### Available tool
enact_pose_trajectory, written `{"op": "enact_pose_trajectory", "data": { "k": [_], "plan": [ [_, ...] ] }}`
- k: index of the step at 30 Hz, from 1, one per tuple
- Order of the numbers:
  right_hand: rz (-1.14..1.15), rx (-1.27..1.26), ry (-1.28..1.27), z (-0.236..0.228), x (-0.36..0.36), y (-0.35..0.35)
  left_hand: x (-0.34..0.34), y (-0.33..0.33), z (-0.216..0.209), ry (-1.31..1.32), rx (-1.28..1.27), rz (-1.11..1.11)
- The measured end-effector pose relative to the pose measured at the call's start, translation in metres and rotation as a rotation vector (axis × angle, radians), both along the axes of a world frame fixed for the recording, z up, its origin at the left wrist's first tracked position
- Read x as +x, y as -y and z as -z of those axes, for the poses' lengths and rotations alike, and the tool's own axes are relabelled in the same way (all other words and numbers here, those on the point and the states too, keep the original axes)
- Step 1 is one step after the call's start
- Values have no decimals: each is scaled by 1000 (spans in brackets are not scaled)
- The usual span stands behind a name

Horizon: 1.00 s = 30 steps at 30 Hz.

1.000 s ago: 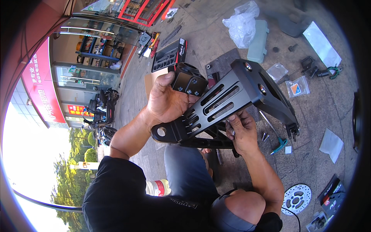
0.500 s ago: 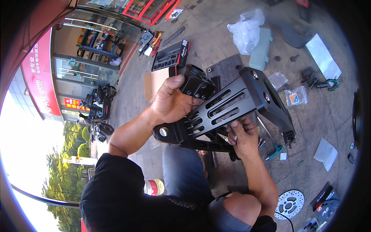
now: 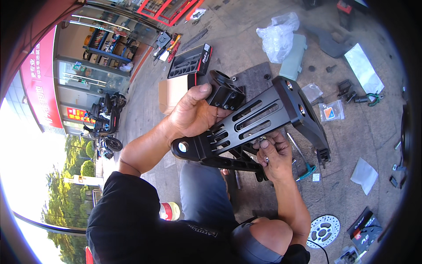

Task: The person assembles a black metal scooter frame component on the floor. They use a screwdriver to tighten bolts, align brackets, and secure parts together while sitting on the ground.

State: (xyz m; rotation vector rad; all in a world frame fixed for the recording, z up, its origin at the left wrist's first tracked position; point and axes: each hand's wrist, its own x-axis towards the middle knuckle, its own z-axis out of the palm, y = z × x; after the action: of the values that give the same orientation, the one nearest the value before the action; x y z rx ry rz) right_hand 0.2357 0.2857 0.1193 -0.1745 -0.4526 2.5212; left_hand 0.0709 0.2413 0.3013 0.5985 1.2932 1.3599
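A large black metal bracket (image 3: 281,118) with long slots lies across the space before me, raised above the ground and tilted up to the right. My left hand (image 3: 191,115) is closed around a black clamp block (image 3: 228,97) with a round ring, thumb on its near side, at the bracket's upper left edge. Under the bracket's lower right edge is my right hand (image 3: 276,155), its fingers pinched on small silver fasteners (image 3: 266,159), apparently bolts. The bracket hides some of its fingertips, and what carries the bracket's weight is unclear.
A T-handle hex key (image 3: 307,172) with a green grip lies right of my right hand. Beyond are an open black box (image 3: 189,62), a grey-green case (image 3: 292,56) and bubble wrap (image 3: 278,37). A brake disc (image 3: 332,231) rests at lower right; a motorcycle (image 3: 105,119) stands left.
The whole view has shifted slightly. The clamp block's ring has turned to show its opening more. My right fingers have curled and moved slightly under the bracket.
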Motion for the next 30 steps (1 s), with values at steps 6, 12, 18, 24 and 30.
{"op": "enact_pose_trajectory", "data": {
  "k": [6, 12, 18, 24, 30],
  "plan": [
    [4, 16, 19, -1, 1, 0, -8, 4, 1, 47, -16, 83],
    [11, 24, 29, 0, 2, 0, -11, 5, 3, 60, 4, 66],
    [7, 21, 33, 1, 2, 0, -4, 2, 4, 28, 8, -36],
    [3, 19, 36, 2, 2, 0, -13, 1, 5, 79, 32, 76],
    [-2, 13, 44, 4, 1, 1, -15, 1, 5, 120, 26, 76]
  ]
}}
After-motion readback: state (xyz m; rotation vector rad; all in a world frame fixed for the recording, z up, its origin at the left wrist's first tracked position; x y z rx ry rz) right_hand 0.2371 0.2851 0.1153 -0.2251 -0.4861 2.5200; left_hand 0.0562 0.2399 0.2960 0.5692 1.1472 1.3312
